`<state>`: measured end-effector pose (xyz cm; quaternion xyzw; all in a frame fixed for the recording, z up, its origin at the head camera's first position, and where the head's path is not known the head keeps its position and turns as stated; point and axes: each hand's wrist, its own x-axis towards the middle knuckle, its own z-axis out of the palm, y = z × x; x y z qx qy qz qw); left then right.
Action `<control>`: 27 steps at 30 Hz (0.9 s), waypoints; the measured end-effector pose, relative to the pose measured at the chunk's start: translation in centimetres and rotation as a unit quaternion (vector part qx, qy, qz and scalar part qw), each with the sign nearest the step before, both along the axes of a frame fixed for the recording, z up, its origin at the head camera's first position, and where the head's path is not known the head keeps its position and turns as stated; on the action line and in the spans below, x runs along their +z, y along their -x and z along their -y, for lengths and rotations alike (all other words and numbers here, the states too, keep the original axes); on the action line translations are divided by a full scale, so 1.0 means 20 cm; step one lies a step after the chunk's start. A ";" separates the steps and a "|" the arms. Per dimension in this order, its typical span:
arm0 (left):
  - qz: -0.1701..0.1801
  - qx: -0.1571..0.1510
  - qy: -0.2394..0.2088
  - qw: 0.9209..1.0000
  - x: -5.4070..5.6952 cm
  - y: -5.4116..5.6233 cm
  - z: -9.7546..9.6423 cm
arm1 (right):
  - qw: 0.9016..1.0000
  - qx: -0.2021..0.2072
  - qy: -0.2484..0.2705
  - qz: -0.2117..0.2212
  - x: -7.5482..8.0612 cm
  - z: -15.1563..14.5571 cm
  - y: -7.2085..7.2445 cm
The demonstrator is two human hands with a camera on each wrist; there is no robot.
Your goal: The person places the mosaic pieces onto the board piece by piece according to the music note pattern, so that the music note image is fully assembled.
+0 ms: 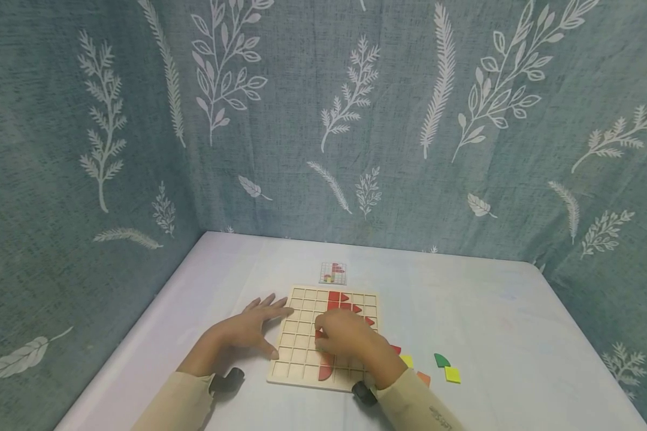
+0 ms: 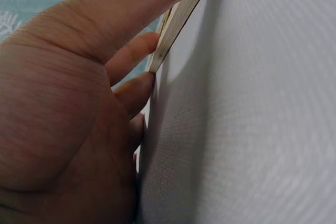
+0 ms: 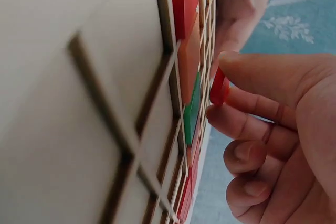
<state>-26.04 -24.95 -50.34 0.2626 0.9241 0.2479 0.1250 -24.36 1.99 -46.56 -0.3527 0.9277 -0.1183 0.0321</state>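
A wooden grid board lies on the white table. My left hand is spread at its left side, thumb and fingertips touching the board's edge. Over the middle of the board, my right hand pinches a small red piece between thumb and index finger, just above the grid. Below it in the right wrist view, a green piece, an orange piece and a red piece sit in the cells. Red triangles and squares fill cells farther up, partly hidden by the right hand.
A small picture card with a coloured grid pattern lies beyond the board. Right of the board are loose pieces: a green quarter circle, a yellow square, an orange piece and others partly behind the right arm. Patterned cloth hangs behind.
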 end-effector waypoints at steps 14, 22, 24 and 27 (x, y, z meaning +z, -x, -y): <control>0.001 -0.005 -0.005 1.000 0.00 0.00 0.00 | 1.000 -0.011 -0.011 0.013 -0.05 0.07 0.00; 0.006 0.003 0.003 1.000 0.01 0.00 -0.01 | 1.000 -0.010 -0.015 0.026 -0.05 0.07 -0.02; 0.005 0.004 0.002 1.000 0.01 0.00 -0.01 | 1.000 -0.007 -0.011 0.028 -0.05 0.07 -0.02; 0.003 0.000 0.002 1.000 0.01 0.00 -0.01 | 1.000 -0.001 -0.011 0.023 -0.04 0.07 -0.03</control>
